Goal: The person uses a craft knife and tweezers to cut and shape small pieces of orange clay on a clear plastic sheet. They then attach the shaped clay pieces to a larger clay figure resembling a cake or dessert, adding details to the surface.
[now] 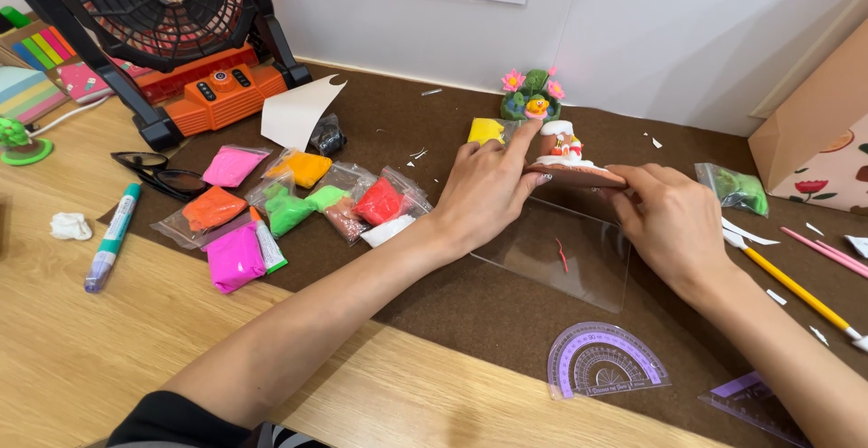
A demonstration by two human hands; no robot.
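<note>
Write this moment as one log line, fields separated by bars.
left hand: on clay model | right hand: holding its brown base | under: clear plastic sheet | left side: clay bags

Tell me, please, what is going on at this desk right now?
A person is holding a small clay model on a brown base between both hands: the left hand touches its near side with a finger raised along it, and the right hand grips the base edge. It sits at the far edge of a clear plastic sheet. Bags of coloured clay lie to the left.
</note>
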